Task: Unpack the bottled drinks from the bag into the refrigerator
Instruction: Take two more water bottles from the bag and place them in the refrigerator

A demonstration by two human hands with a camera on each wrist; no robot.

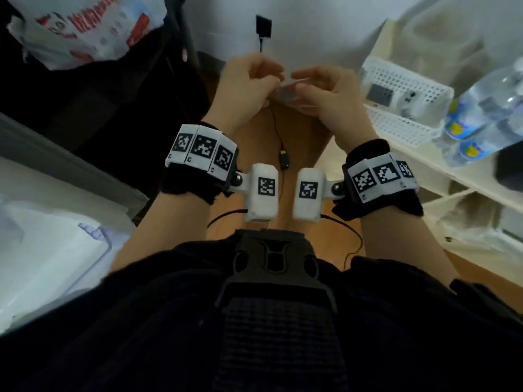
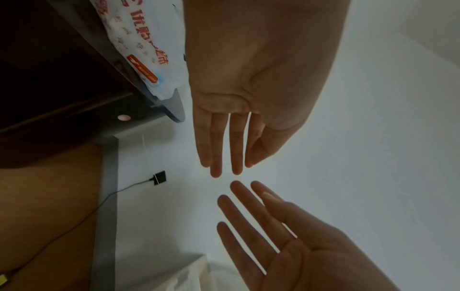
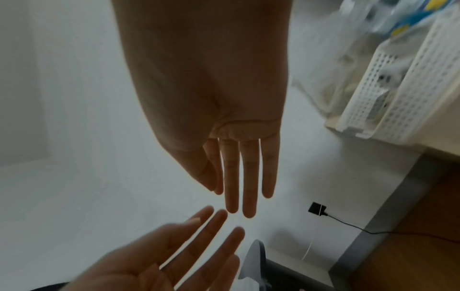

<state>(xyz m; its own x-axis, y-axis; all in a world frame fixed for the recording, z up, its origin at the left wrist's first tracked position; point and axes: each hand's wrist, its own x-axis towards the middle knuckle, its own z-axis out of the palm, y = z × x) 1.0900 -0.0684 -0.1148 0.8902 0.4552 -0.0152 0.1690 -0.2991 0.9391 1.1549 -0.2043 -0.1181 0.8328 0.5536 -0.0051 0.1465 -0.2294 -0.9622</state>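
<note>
My left hand point(image 1: 249, 83) and right hand point(image 1: 325, 89) are raised side by side in front of a white wall, fingertips nearly meeting. In the left wrist view the left hand point(image 2: 224, 149) has straight fingers and holds nothing. The right wrist view shows the right hand point(image 3: 244, 173) the same way, empty and flat. A white plastic bag point(image 1: 85, 29) with red print hangs at the upper left, apart from both hands. Two clear water bottles point(image 1: 481, 108) with blue and yellow labels lie on a white shelf point(image 1: 424, 162) at the right.
A white perforated basket point(image 1: 404, 100) stands on the shelf beside the bottles. A black adapter point(image 1: 263, 26) is plugged into the wall, its cable hanging down to the wooden floor point(image 1: 285, 123). A pale bin or drawer point(image 1: 42, 250) fills the lower left.
</note>
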